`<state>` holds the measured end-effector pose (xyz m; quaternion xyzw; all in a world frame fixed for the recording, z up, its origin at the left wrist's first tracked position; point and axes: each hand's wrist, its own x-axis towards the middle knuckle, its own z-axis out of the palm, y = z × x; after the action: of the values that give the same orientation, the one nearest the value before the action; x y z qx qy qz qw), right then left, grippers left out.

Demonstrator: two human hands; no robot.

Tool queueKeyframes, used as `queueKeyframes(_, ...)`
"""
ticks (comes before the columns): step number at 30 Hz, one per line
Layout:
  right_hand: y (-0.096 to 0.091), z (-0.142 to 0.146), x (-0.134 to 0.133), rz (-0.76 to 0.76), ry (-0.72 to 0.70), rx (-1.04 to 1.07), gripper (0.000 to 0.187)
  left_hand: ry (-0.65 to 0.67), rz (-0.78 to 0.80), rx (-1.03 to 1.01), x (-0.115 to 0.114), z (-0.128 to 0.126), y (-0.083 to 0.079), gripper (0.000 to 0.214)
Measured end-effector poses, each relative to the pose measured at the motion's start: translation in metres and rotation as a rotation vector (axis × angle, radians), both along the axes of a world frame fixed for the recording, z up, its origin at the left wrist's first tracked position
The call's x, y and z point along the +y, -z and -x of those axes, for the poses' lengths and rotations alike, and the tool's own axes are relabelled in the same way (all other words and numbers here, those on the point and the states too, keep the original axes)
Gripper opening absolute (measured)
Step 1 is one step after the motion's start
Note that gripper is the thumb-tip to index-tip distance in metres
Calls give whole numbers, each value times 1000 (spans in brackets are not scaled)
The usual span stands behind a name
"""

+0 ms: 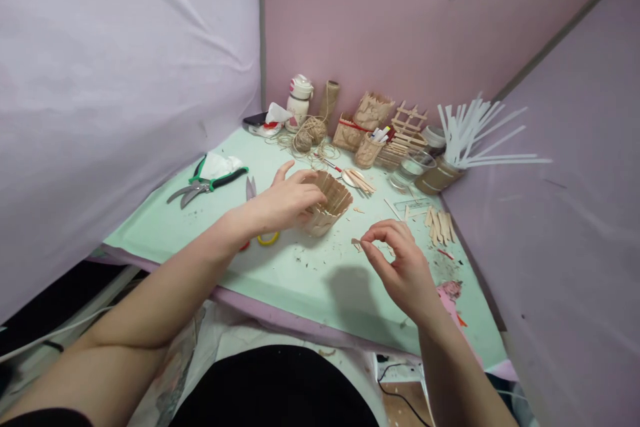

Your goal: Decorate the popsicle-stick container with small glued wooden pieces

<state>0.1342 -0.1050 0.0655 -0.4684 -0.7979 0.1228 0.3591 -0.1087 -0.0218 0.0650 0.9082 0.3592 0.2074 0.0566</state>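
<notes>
A round cup (pixel 327 217) with upright strips like wooden craft sticks round its wall stands on the table, its mouth upward. My left hand (pixel 287 200) reaches over its left rim, bent fingers at the wall and the outer finger stretched away; the thumb is mostly hidden. To the right, above the tabletop, my right hand (pixel 395 257) pinches a small brownish scrap (pixel 355 241) between thumb and forefinger. What the scrap is made of is too small to tell. Scissors (pixel 251 188) with red and yellow handles lie partly under my left forearm.
Pruning shears (pixel 203 185) lie at the left. Behind are twine balls (pixel 310 133), a bottle (pixel 299 103), a pen cup (pixel 369 150) and a water bowl (pixel 411 168). White sticks (pixel 480 133) fan out at the right, near loose craft sticks (pixel 440 225). Cloth walls enclose the table.
</notes>
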Motion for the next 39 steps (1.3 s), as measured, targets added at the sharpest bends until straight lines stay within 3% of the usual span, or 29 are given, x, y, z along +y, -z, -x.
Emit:
queueKeyframes(5,-8,-5,8,23,-19,-3,11,97,116,-132,19,-6,-11,17)
queueKeyframes(9,-29,-4,24,43,-63,-17,11,141,290,-140,38,-7,-35,7)
queueKeyframes(14,-63,8,53,106,-122,-97,15,215,585,-16,61,-1,-57,24)
queueKeyframes(17,-70,20,67,200,-130,-165,13,223,610,-17,65,0,-54,23)
queueKeyframes(22,-65,32,78,266,-144,-257,14,242,623,-6,71,-4,-45,26)
queueKeyframes(27,-69,33,80,331,-59,-359,14,266,690,52,83,-8,-46,33)
queueKeyframes(39,-73,39,93,296,-33,-532,13,332,740,89,98,-11,-44,35)
